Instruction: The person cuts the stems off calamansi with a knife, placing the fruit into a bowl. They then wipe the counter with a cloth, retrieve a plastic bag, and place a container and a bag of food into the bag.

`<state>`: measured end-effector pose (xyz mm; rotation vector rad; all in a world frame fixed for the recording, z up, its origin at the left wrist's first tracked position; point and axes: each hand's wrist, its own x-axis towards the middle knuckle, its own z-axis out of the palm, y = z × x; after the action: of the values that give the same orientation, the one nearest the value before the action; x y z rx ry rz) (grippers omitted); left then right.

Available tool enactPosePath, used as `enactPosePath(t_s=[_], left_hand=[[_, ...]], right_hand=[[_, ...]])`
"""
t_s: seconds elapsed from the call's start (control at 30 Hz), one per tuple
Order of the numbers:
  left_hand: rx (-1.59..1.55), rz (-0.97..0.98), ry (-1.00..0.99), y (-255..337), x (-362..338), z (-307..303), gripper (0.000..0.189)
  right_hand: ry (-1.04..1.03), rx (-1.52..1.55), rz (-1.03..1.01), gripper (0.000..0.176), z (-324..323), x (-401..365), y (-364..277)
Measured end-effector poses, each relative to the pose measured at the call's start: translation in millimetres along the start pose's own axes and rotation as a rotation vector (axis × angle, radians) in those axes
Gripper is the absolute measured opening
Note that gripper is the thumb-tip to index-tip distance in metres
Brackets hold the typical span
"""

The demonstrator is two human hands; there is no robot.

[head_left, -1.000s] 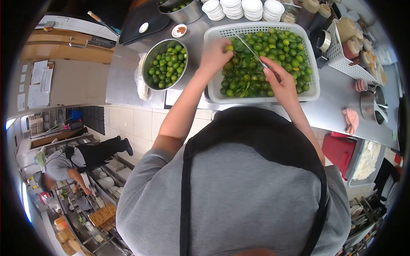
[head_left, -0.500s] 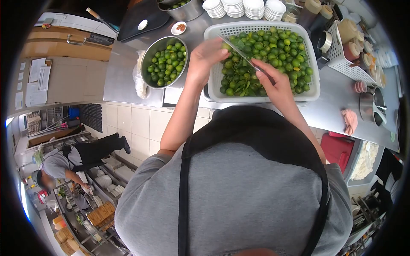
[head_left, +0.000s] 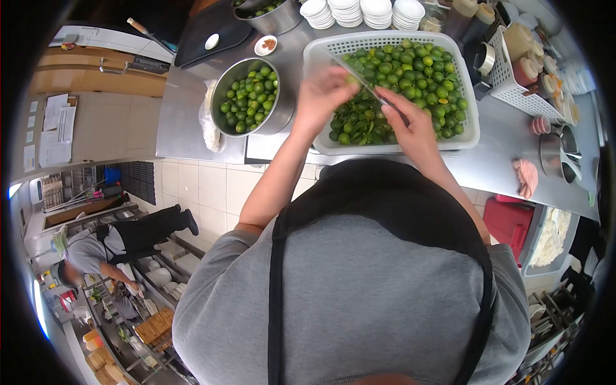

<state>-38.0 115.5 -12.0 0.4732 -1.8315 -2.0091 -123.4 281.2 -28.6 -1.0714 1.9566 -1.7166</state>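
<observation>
My right hand (head_left: 409, 122) is closed round the handle of a knife (head_left: 364, 81), whose blade slants up and left over the white basket (head_left: 471, 133). Green limes (head_left: 420, 67) fill the basket, with leaves among those at its lower left. Over the basket's left edge is my left hand (head_left: 324, 96), its fingers bent and blurred close to the blade. Something small and green, perhaps a lime, shows at its fingertips, too smeared to make out. To its left, a steel pot (head_left: 282, 106) holds more limes.
Stacks of small white dishes (head_left: 375, 14) stand behind the basket. A small dish (head_left: 265, 45) lies near the pot, beside a black tray (head_left: 212, 29). Bottles fill a white crate (head_left: 510, 86) at right. A pink cloth (head_left: 526, 178) lies near the edge. Another person (head_left: 96, 250) works at lower left.
My left hand has shifted slightly right and down, its fingers now bent nearer the knife. My right hand still holds the knife in about the same place.
</observation>
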Motion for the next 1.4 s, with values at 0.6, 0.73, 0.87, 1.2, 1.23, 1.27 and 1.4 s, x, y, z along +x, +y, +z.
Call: enactPosePath(t_s=[0.6, 0.73, 0.87, 1.2, 1.23, 1.27, 1.4], left_hand=[[0.153, 0.163, 0.258, -1.5, 20.5, -22.9, 0.022], [0.105, 0.106, 0.1, -5.2, 10.9, -5.3, 0.021], [-0.11, 0.072, 0.052, -9.0, 9.6, -5.3, 0.029], [1.228, 0.314, 0.726, 39.0, 0.3, -113.5, 0.03], [1.231, 0.311, 0.731, 36.6, 1.4, -111.9, 0.03], [1.268, 0.326, 0.587, 30.1, 6.0, -105.4, 0.029], [1.596, 0.314, 0.077, -15.4, 23.3, -45.7, 0.024]], right_hand=[[-0.035, 0.02, 0.029, 0.028, 0.0, -0.1, -4.0], [0.002, -0.042, -0.02, 0.027, 0.5, 8.6, -3.6], [-0.012, -0.027, -0.01, 0.027, -0.1, 10.4, -2.3], [-0.057, 0.062, 0.134, 0.028, -7.0, 3.2, 11.8], [-0.063, 0.065, 0.132, 0.028, -8.8, 4.8, 10.2], [-0.077, 0.036, 0.186, 0.028, -11.2, 6.9, 7.2], [-0.059, 0.027, 0.13, 0.035, -9.2, 5.9, 9.2]])
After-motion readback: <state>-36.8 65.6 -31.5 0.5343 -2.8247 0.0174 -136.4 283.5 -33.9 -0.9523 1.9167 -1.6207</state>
